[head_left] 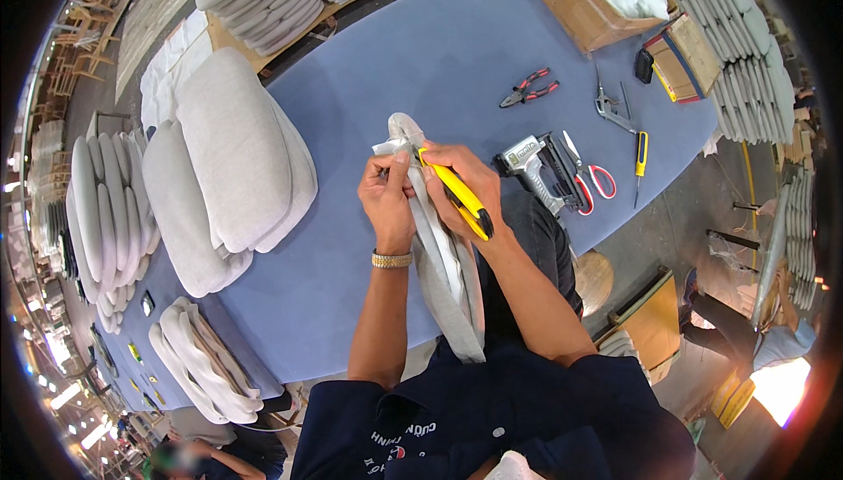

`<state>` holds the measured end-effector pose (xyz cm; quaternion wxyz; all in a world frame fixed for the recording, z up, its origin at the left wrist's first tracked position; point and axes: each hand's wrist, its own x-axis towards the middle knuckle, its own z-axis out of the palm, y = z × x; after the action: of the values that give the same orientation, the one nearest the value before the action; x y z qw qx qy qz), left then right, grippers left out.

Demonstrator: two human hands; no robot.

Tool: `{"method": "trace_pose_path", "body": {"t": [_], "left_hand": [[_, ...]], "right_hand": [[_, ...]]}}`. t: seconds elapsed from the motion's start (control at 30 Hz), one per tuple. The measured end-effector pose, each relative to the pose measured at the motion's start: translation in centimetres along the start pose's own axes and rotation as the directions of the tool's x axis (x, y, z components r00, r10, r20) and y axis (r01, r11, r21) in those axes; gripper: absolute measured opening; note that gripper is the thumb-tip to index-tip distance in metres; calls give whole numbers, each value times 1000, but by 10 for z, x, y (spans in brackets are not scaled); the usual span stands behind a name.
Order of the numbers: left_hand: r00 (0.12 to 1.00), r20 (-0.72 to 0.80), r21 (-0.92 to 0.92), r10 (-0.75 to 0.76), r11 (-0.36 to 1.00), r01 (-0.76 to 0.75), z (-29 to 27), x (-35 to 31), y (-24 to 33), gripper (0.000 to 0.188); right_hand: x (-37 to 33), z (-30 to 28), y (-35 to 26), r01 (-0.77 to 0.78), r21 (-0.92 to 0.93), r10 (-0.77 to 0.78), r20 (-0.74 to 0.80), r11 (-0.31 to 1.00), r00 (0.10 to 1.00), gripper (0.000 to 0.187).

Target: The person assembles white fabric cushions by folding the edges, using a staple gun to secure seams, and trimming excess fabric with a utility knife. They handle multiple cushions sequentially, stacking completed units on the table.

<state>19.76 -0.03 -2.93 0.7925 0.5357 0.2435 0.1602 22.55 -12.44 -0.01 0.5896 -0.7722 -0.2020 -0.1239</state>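
Observation:
A long grey fabric-covered cushion (449, 304) stands on edge in front of me, its far tip on the blue table and its near end close to my body. My left hand (387, 194) pinches the fabric near the far end of the cushion. In my right hand (464, 180) is a yellow utility knife (463, 190), its front end at the cushion's seam close to my left fingers. The blade is too small to make out. White lining shows along the cushion's open side.
Right of my hands on the blue table (351, 67) lie a staple gun (529, 166), red-handled scissors (599, 183), pliers (529, 89) and a yellow screwdriver (642, 157). A carton (575, 19) of white stuffing stands far right. Grey cushions (233, 146) are piled left. Another person (773, 339) is at right.

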Motion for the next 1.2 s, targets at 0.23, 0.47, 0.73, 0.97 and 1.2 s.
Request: {"method": "trace_pose_path", "body": {"t": [0.23,0.47,0.73,0.97,1.2], "left_hand": [[999,46,5,6,1000,-6,-8,-8,15,16],[995,103,102,8,995,-19,-6,-12,46,15],[978,204,76,45,995,-62,-3,-15,68,13],[951,300,136,78,983,-123,1,-20,83,15],[915,383,222,124,949,-222,11,-20,96,14]], "right_hand": [[-17,-14,-15,-85,48,83,26,995,996,18],[-38,-22,-21,-67,43,66,26,997,997,19],[-62,-35,-33,-99,44,97,43,994,994,19],[-80,-38,-41,-153,60,152,19,986,988,17],[-94,-41,-47,-188,58,188,11,980,982,15]]}}
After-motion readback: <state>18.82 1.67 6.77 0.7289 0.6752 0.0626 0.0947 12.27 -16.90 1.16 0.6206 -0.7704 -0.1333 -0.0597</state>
